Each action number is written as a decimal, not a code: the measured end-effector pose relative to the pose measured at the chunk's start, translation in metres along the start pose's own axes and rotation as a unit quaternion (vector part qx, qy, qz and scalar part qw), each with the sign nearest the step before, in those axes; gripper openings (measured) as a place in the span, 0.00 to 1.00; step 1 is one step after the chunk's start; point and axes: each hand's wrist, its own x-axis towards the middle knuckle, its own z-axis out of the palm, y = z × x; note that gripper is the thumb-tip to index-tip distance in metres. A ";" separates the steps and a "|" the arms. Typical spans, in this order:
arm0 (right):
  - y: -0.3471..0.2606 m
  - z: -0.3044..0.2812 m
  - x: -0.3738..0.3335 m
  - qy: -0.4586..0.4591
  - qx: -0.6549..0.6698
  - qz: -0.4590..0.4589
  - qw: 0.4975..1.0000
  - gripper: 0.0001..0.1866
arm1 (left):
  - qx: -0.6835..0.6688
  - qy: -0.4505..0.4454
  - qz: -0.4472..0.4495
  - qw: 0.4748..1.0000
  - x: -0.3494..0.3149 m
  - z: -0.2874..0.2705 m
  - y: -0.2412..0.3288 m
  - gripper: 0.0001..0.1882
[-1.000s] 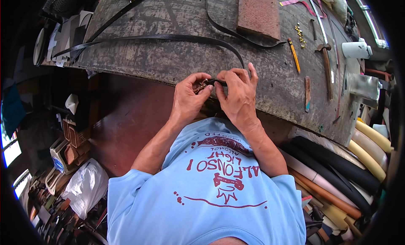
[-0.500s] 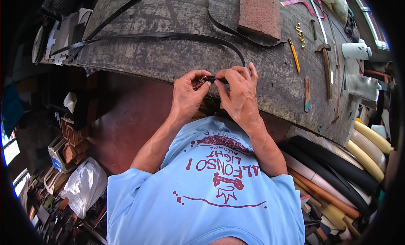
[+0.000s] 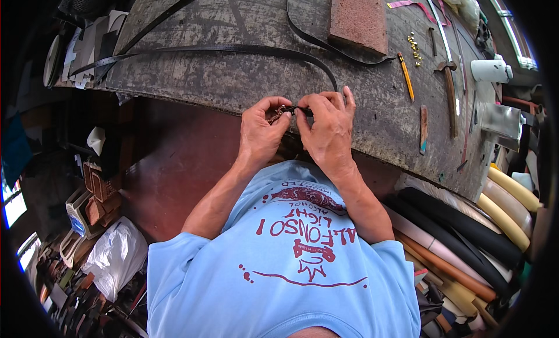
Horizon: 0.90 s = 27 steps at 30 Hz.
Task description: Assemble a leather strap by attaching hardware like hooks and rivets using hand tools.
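Note:
At the near edge of the worktable (image 3: pixel 192 76), both my hands meet over the end of a black leather strap (image 3: pixel 233 48). Closed fingers of my left hand (image 3: pixel 261 128) grip a small brass-coloured metal clasp (image 3: pixel 278 113) joined to the strap's end. My right hand (image 3: pixel 327 125) pinches the strap just to the right of that clasp, its forefinger and thumb pressed together. From my right hand the strap curves up and runs leftward across the table. Fingers cover much of the clasp, so its exact shape is hard to make out.
Beyond my hands lie a reddish stone block (image 3: pixel 358 20) and another black strap (image 3: pixel 305 38). To the right are a yellow pencil (image 3: pixel 406 77), small brass pieces (image 3: pixel 414 48), a hammer (image 3: pixel 451 99) and a wooden-handled tool (image 3: pixel 424 128). Material rolls (image 3: pixel 460 230) lie below the table's right side.
My right hand has shifted slightly left, closer to my left hand and the clasp. Its grip on the strap continues; my left hand has barely moved.

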 end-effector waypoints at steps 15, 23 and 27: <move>0.040 -0.033 -0.011 0.169 -0.008 -0.014 0.986 0.13 | -0.165 -0.011 -0.079 0.983 0.005 -0.019 0.009 0.11; 0.029 -0.032 -0.047 0.045 0.158 0.099 0.981 0.06 | -0.224 -0.058 -0.111 0.967 -0.007 0.001 0.018 0.13; 0.007 -0.029 -0.056 0.001 0.341 0.225 0.913 0.11 | -0.241 -0.118 -0.142 0.953 -0.012 0.024 0.019 0.11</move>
